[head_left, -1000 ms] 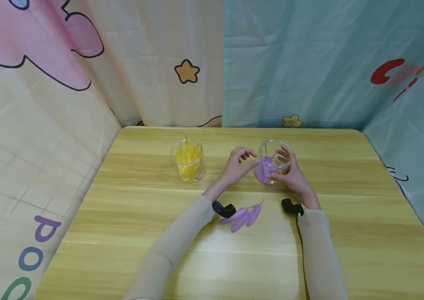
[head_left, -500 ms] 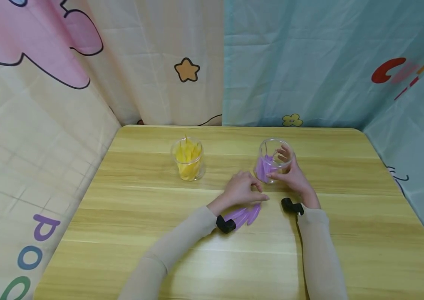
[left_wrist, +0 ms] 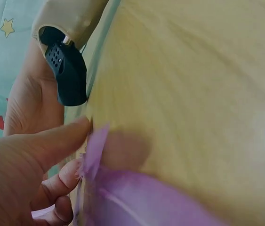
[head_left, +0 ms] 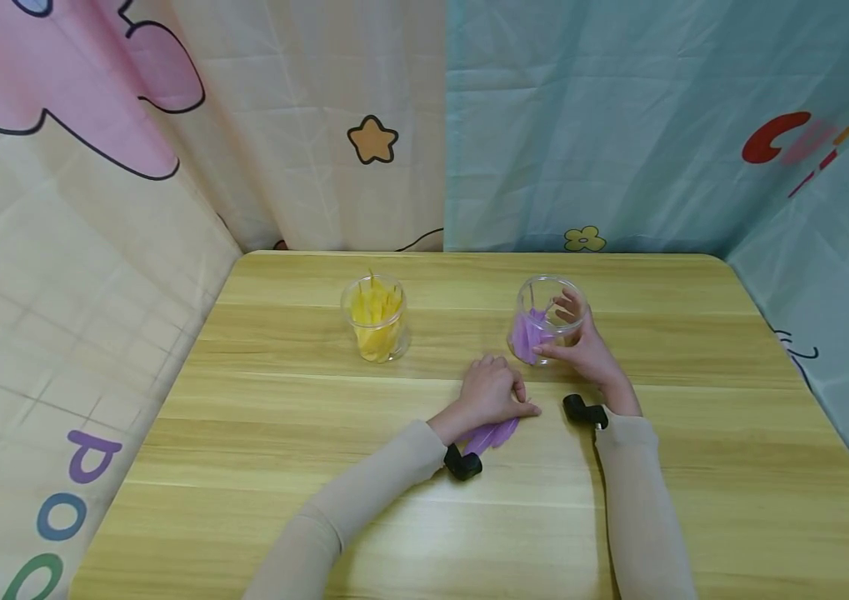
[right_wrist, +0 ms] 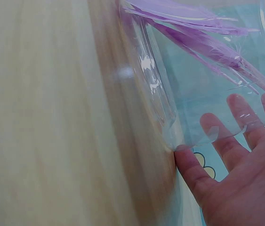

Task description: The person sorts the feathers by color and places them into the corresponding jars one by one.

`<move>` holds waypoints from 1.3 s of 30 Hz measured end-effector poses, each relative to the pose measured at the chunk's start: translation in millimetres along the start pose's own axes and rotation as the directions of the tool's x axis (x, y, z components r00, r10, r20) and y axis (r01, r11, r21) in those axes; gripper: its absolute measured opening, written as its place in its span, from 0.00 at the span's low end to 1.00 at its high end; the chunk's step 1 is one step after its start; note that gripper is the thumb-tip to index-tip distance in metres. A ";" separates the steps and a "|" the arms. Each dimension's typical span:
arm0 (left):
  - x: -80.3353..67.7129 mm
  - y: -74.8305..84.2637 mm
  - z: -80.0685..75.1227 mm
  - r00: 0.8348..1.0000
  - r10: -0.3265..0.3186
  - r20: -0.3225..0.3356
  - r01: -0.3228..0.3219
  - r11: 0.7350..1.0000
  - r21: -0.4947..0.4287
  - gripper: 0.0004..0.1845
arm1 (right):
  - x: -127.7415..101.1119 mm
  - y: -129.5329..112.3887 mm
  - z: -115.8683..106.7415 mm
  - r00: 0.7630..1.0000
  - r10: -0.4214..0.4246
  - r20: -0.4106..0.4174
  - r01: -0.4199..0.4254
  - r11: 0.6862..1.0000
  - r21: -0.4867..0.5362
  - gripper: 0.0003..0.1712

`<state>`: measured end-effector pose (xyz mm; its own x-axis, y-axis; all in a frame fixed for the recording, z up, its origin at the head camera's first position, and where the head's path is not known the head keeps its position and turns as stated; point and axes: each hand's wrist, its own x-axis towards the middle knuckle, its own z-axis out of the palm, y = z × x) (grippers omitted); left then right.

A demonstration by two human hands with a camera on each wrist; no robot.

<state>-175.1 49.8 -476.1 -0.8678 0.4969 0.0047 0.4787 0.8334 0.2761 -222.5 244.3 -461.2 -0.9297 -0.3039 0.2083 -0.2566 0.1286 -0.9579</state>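
Note:
In the head view my right hand (head_left: 583,346) holds a clear plastic cup (head_left: 550,329) from its right side, fingers and thumb round the wall. Purple feathers (right_wrist: 207,42) stand inside that cup, leaning to one side. My left hand (head_left: 490,393) is low over loose purple feathers (head_left: 497,435) on the table, partly covering them. In the left wrist view its thumb and curled fingers are apart, with a small purple feather (left_wrist: 94,150) right beside the fingertips. A second clear cup (head_left: 392,340), full of yellow feathers (head_left: 375,308), stands to the left.
The wooden table (head_left: 244,467) has its back edge against printed curtains (head_left: 514,125). Curtains also hang at the left and right sides. A black wrist camera (head_left: 463,463) sits on the left wrist, close to the loose feathers, and another (head_left: 583,411) on the right wrist.
My left hand has left the rim of the purple-feather cup and come down toward me to the loose purple feathers. The right hand stays at the cup.

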 end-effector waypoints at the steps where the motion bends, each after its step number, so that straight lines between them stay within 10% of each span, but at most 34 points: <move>1: -0.2 0.7 0.9 1.000 0.002 0.004 -0.002 1.000 0.004 0.17 | 0.0 -0.1 0.0 1.000 -0.002 0.002 0.002 1.000 0.000 0.56; 16: -7.3 7.6 3.4 0.988 0.151 -0.034 -0.145 0.980 0.138 0.13 | -0.2 -0.1 0.1 1.000 0.006 0.002 -0.006 1.000 0.014 0.56; 34: -9.6 17.8 5.9 0.937 0.347 0.051 -0.312 0.761 0.569 0.11 | -2.4 -4.8 -0.4 1.000 0.006 0.006 -0.006 1.000 0.021 0.55; 39: -6.3 11.2 -2.6 0.946 0.316 0.071 -0.312 0.829 0.464 0.16 | -1.8 -5.0 0.4 1.000 0.004 0.009 -0.004 1.000 0.017 0.55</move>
<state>-164.6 55.3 -470.5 -0.6604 0.7506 0.0230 0.7292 0.6483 -0.2190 -219.5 243.8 -456.9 -0.9281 -0.3122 0.2029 -0.2486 0.1139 -0.9619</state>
